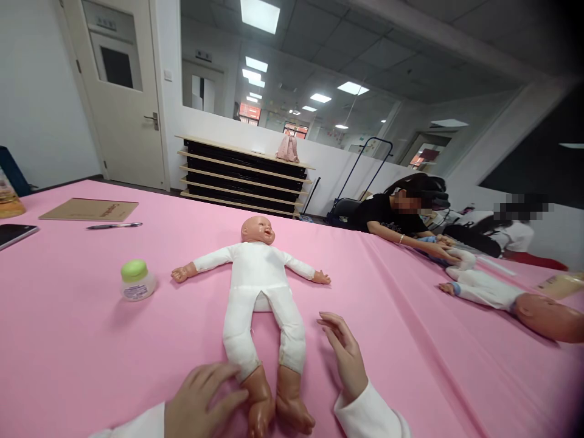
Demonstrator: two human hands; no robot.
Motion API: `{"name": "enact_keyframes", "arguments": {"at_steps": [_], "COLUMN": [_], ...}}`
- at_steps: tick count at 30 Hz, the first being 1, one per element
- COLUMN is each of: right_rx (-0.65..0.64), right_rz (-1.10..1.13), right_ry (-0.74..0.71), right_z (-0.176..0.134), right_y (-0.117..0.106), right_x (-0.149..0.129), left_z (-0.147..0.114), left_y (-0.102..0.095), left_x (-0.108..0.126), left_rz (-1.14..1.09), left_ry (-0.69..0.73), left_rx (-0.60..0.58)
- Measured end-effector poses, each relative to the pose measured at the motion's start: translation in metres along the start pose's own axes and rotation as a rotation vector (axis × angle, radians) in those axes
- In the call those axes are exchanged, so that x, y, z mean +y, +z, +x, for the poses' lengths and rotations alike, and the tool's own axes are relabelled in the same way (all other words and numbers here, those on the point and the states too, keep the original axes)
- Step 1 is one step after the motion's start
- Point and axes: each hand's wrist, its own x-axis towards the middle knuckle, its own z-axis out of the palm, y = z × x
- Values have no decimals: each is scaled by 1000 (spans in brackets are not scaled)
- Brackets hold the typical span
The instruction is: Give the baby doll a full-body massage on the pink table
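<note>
A baby doll point(259, 267) with a white cloth body lies on its back in front of me, arms spread and feet towards me. My left hand point(203, 398) is beside the doll's lower leg on the left, fingers apart; I cannot tell whether the fingertips touch it. To the right of the doll's other leg, my right hand point(344, 353) hovers with its fingers stretched out and nothing in them. A small jar point(138, 283) with a green lid stands left of the doll, apart from both hands.
Pink cloth point(182, 334) covers the table. At the left lie a brown notebook point(91, 210), a pen point(115, 226) and a phone point(16, 234), near a bottle point(9, 198). Across the right side, a person point(396, 213) handles another doll point(493, 289).
</note>
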Motion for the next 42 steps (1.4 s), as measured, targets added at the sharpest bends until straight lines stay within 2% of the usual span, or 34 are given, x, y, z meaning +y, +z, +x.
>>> {"name": "enact_keyframes", "arguments": {"at_steps": [3, 10, 14, 16, 19, 21, 25, 30, 35, 39, 42], "right_rx": [-75, -69, -71, -56, -7, 73, 242, 327, 330, 281, 170], "right_rz": [150, 585, 713, 769, 868, 940, 1019, 1057, 1081, 1081, 1046], "right_ry": [192, 590, 796, 856, 871, 845, 766, 640, 578, 614, 679], "right_z": [5, 37, 73, 92, 117, 130, 149, 158, 158, 156, 154], "right_y": [5, 19, 27, 33, 43, 48, 46, 31, 15, 13, 26], "right_x": [4, 5, 8, 13, 22, 29, 40, 48, 52, 55, 54], "left_z": [3, 11, 26, 30, 26, 18, -2, -5, -2, -6, -9], "left_y": [5, 17, 15, 14, 12, 8, 1, 5, 10, 9, 5], "left_x": [6, 15, 22, 24, 28, 29, 27, 24, 25, 20, 15], "left_rz": [153, 118, 85, 78, 57, 60, 144, 215, 189, 221, 191], "left_ry": [178, 223, 249, 214, 107, 12, -102, -113, -146, -80, -70], "left_rx": [-5, 55, -103, -104, 33, 53, -130, -245, -291, -169, -84]}}
